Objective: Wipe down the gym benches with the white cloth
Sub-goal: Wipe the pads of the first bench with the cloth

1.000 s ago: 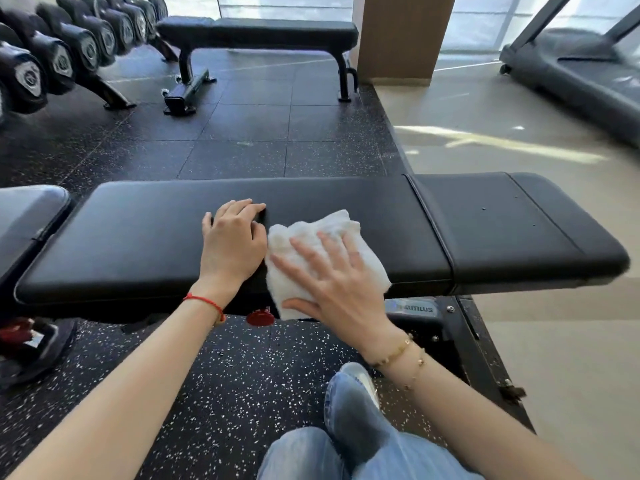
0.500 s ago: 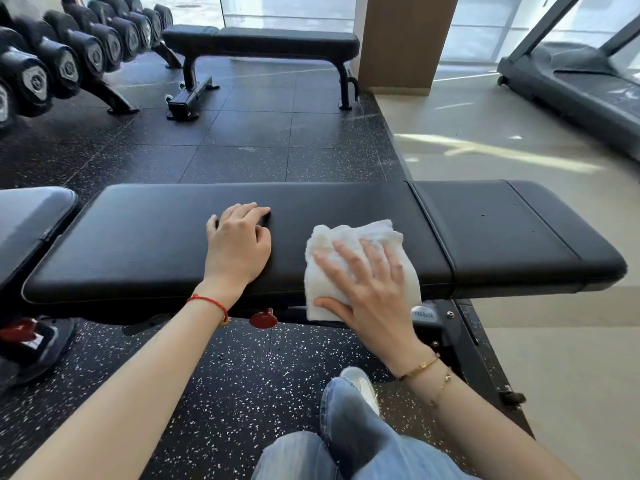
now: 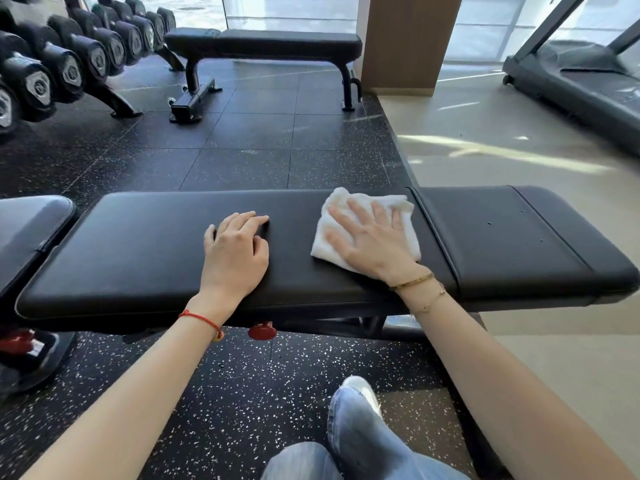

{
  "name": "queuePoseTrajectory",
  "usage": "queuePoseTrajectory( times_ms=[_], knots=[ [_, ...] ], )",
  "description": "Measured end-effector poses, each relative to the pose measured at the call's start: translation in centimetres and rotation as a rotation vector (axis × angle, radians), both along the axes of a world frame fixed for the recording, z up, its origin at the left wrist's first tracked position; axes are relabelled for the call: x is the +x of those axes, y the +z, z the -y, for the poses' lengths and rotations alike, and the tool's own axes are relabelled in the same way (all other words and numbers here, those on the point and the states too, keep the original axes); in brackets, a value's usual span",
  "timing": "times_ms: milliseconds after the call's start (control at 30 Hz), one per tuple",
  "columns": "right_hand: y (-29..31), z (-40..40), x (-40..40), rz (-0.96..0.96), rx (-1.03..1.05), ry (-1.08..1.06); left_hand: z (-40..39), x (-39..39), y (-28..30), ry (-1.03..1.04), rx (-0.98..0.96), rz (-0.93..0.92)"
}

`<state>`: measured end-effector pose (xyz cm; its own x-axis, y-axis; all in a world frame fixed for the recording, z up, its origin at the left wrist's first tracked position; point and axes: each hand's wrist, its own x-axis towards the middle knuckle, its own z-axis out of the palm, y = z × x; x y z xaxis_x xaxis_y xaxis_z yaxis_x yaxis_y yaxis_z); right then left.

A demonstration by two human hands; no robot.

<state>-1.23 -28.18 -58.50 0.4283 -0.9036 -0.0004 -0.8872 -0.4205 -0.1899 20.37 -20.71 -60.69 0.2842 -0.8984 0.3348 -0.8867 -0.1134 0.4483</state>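
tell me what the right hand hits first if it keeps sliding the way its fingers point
Probably nothing solid: the right hand points up-left across the white cloth toward the bench pad's far edge, then open floor.

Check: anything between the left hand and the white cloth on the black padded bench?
Nothing: head view shows bare black padded bench between left hand and white cloth.

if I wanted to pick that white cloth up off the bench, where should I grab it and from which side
Probably the bunched far corner of the white cloth, pinched from above on the far-left side. It humps up clear of the bench there, while the right hand lies flat over the cloth's middle.
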Motion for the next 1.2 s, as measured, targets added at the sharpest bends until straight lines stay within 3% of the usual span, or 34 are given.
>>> queuePoseTrajectory(
  times_ms=[200, 333, 467, 633, 800, 933, 1033, 1200],
  knots=[
    [-0.7, -5.0, -3.5, -0.013, -0.095, 0.217, 0.0, 0.4, 0.0, -0.007, 0.003, -0.013],
    [-0.5, -1.9, -5.1, -0.041, -0.062, 0.097, -0.2, 1.0, 0.3, -0.049, 0.036, 0.018],
    [0.4, 3.0, -0.9, -0.027, -0.028, 0.000, -1.0, 2.3, 0.6, -0.024, 0.060, 0.064],
    [-0.2, 0.2, 3.6, -0.068, -0.115, 0.181, -2.4, 3.9, 0.2, 0.063, 0.045, 0.121],
    [-0.8, -5.9, -1.8, -0.074, -0.150, 0.395, -2.8, 3.9, -0.1, 0.101, 0.033, 0.136],
    [0.0, -4.5, -5.2, -0.186, -0.137, 0.219, -2.9, 3.7, -0.1, 0.117, 0.019, 0.124],
    [0.2, -4.7, -2.6, -0.148, -0.124, 0.153, -2.8, 3.3, 0.0, 0.130, 0.028, 0.125],
    [-1.2, -8.7, 2.9, -0.193, -0.240, 0.348, -2.8, 3.2, 0.0, 0.133, 0.024, 0.117]
  ],
)
